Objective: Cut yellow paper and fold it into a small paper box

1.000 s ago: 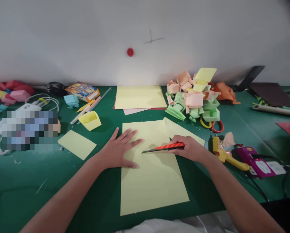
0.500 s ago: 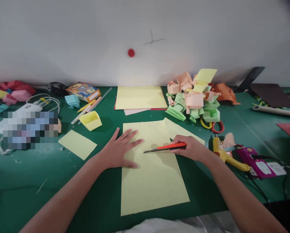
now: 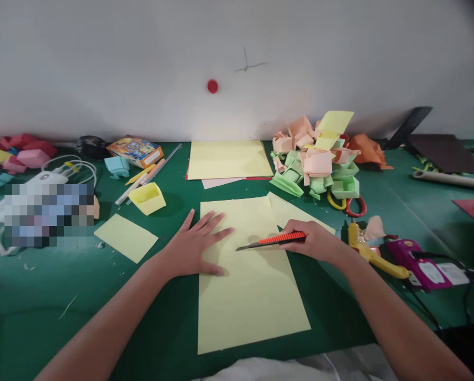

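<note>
A pale yellow sheet of paper [image 3: 253, 301] lies in front of me on the green table. Spread flat over its left edge is my left hand [image 3: 197, 246], fingers apart and pressing on the paper. My right hand [image 3: 306, 241] is closed around a red and black utility knife [image 3: 279, 239]. The blade is out and points left across the sheet, its tip close to my left fingers; whether the tip touches the paper I cannot tell. Another yellow piece [image 3: 300, 214] sits partly under the sheet and behind my right hand.
Left are a small yellow sheet [image 3: 126, 237], a folded yellow paper box [image 3: 147, 199] and a crayon box [image 3: 136, 152]. Behind lies a paper stack [image 3: 229, 159]. To the right are folded paper pieces [image 3: 316, 164], scissors [image 3: 356, 206], a yellow glue gun [image 3: 374, 256] and a purple device [image 3: 421, 264].
Almost nothing differs. The knife and my right hand have shifted very slightly to the right; my left hand stays in place, and the view has tilted a touch.
</note>
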Available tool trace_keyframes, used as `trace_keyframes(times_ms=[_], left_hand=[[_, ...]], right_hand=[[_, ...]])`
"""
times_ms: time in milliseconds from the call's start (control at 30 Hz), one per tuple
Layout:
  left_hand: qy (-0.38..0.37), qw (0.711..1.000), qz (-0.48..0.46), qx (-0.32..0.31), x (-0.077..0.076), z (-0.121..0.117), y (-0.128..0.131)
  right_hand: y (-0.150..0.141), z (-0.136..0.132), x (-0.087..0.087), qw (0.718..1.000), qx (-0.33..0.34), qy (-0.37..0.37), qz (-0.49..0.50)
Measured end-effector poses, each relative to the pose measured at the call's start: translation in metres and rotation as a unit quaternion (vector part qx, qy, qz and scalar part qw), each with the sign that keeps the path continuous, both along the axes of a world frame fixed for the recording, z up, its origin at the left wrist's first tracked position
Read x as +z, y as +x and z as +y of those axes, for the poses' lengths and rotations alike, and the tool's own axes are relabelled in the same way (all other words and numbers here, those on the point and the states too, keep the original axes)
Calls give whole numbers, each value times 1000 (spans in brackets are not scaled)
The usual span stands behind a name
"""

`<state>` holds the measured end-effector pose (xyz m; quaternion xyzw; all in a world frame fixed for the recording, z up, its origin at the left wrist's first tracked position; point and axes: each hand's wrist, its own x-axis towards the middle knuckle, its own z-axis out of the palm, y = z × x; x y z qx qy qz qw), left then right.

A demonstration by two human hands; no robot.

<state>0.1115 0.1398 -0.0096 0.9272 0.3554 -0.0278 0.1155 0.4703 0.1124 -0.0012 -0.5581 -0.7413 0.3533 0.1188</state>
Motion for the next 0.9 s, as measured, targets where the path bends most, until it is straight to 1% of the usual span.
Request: trace_keyframes(times_ms=[200,433,700,900], left_hand=[[10,1000,2,2,-1,0,-2],[12,1000,9,0,0,0,-1],[-7,1000,0,1,3,1,0],[0,1000,7,1,3,0,1]], right_hand=[[4,2,0,1000,15,11,2],[9,1,-2,1000,12,5,7],[7,1,5,1000,8,-4,-2],[9,1,5,1000,7,-1,-1]])
